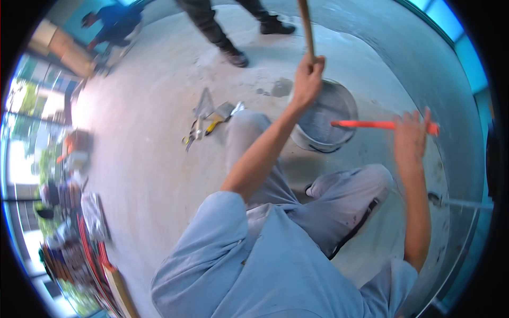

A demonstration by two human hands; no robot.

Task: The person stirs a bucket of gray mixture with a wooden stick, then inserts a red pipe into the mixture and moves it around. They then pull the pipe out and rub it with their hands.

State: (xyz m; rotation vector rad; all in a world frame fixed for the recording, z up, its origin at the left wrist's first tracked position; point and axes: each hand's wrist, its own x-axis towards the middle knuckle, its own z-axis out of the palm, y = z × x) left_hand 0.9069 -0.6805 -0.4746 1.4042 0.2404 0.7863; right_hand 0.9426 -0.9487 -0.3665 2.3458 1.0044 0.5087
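While left hand [308, 82] clasps pole [306, 26], right hand [410, 139] loosely holds bar [367, 124] over bucket rim [356, 108].

Away at the top, the pole [306, 26] is cut off by the edge, and so are the legs [209, 26], with everything above them lost! The bucket's [350, 98] near-left rim is hidden by the left hand [309, 79] and forearm. Across to the right hand [411, 140], its fingers smeared by blur, and part of the bar [366, 124] is covered there! The crouching person [114, 24] is blurred, and the pile [66, 212] is too blurred to be itemised.
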